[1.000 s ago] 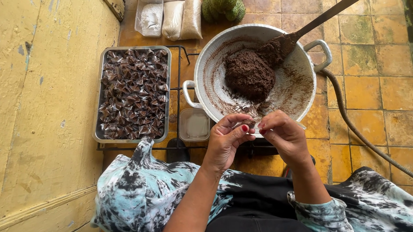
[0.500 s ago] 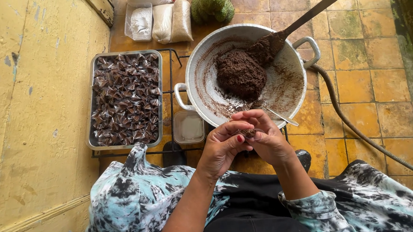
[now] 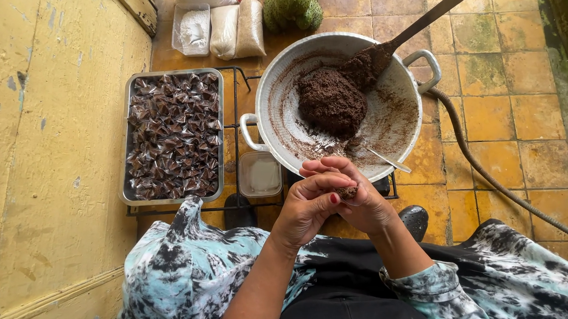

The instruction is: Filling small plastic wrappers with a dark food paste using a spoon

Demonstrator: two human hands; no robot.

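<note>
My left hand (image 3: 306, 207) and my right hand (image 3: 357, 198) are cupped together above my lap, closed around a small lump of dark brown paste (image 3: 346, 192) that shows between the fingers. Just beyond them stands a large metal pan (image 3: 274, 98) with a mound of the same brown paste (image 3: 331, 102) and a long ladle (image 3: 419, 20) resting in it. A small spoon (image 3: 384, 159) lies on the pan's near rim. To the left a metal tray (image 3: 123, 164) holds several small wrapped cone-shaped sweets (image 3: 174, 136).
A clear plastic box (image 3: 260, 175) sits on the black wire rack below the pan. Plastic bags of white and beige powder (image 3: 225, 30) and a green spiky fruit (image 3: 292, 4) lie at the back. A hose (image 3: 492, 181) crosses the tiled floor at right. A yellow wall (image 3: 44, 159) stands left.
My hands have closed together around the lump of paste, where a second ago the fingers held a thin wrapper apart. The view has shifted a little.
</note>
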